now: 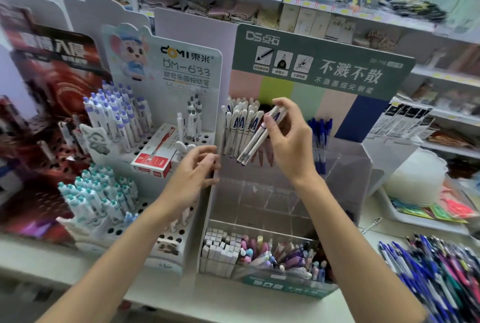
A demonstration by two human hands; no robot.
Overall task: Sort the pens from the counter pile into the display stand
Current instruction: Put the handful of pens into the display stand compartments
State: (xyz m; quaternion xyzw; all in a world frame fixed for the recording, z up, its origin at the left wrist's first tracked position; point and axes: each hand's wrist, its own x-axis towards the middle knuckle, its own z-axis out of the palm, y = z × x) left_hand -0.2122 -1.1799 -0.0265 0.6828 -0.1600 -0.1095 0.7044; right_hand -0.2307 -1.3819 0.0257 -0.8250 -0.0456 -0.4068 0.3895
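Now mid-placement, pinching white pens (253, 145) tilted in the right hand (291, 146) beside the upright row (241, 121) in the display stand (345, 180), left hand (192, 174) loose-fingered, apparently empty; next, likely tipping upright and lowering in.

Two slim white pens with blue lettering (255, 138) hang tilted in the right hand's (291, 141) grip, caps up to the right, tips down to the left, just in front of the clear acrylic tiered display stand (345, 167) with its green header card. Matching white pens (240, 125) stand upright in its far left compartment, with blue pens (320, 138) further right. A loose pile of mostly blue pens (436, 278) lies on the worktop, near right.
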